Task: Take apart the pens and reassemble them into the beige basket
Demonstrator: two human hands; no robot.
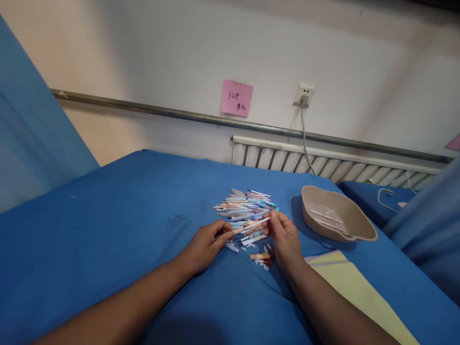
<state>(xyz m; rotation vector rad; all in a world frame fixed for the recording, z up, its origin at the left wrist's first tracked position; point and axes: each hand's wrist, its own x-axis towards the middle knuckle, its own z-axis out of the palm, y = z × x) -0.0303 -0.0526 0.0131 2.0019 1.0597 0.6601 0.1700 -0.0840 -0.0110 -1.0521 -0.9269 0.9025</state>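
Note:
A heap of pens and pen parts (239,207) lies on the blue cloth (118,215) in front of me. My left hand (208,242) is at the near left of the heap, thumb and fingertips closed on a beige pen part (238,231). On the other side, my right hand (285,239) pinches a thin white stick (257,224), perhaps a pen refill, tilted up to the right. Its lower end passes close to the beige part; whether they touch I cannot tell. Below the hands are an orange pen cap (259,257) and several small white pieces (266,267).
A beige plastic basin (359,218) holding a few pens (325,216) stands to the right. Nearer me lies a yellow sheet (354,287). Behind are a radiator (266,155), a metal rail (161,111), a plugged socket (304,94) and a pink note (236,98).

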